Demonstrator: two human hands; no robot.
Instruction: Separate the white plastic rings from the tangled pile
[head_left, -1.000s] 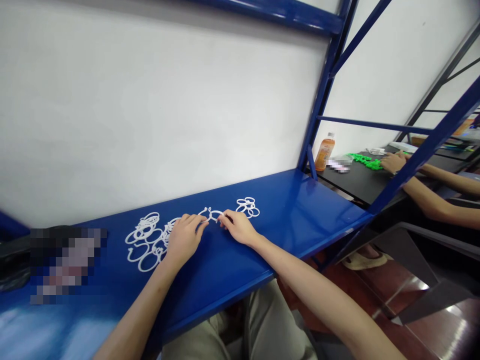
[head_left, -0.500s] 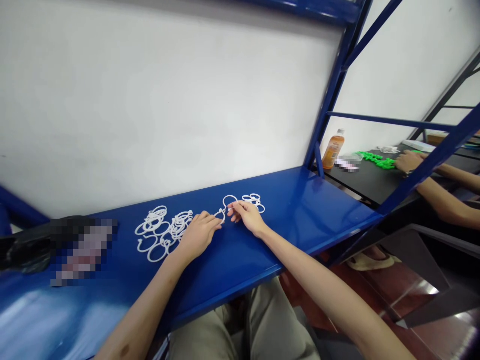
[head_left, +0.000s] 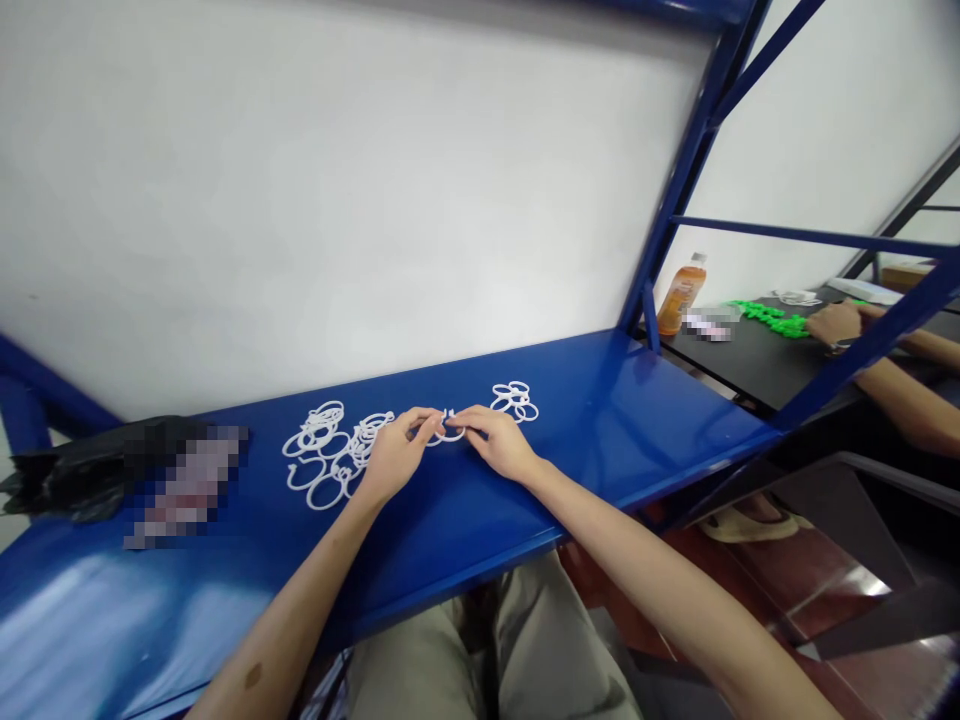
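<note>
Between my hands is a white plastic curtain ring (head_left: 453,436), its small knobbed ends pointing up and away from me. Fingers and thumb of my left hand (head_left: 399,452) pinch its left side. On the other side, my right hand (head_left: 501,440) grips it with the fingertips, which cover part of the ring. A loose heap of similar white rings (head_left: 324,490) lies just left of my left hand. Beyond my right hand rests a smaller cluster of linked-looking rings (head_left: 516,402); whether they are joined I cannot tell.
The blue metal table (head_left: 600,420) runs along a white wall. A black plastic bag (head_left: 75,480) and a blurred-out item (head_left: 191,490) lie at the left. Past the blue frame post (head_left: 675,200), another person's hands (head_left: 836,325) work at a black table with green pieces (head_left: 784,323) and a bottle (head_left: 682,295).
My hands have come closer together around the ring, which now sits lower between them, its knobbed ends upward. The view has shifted slightly.
</note>
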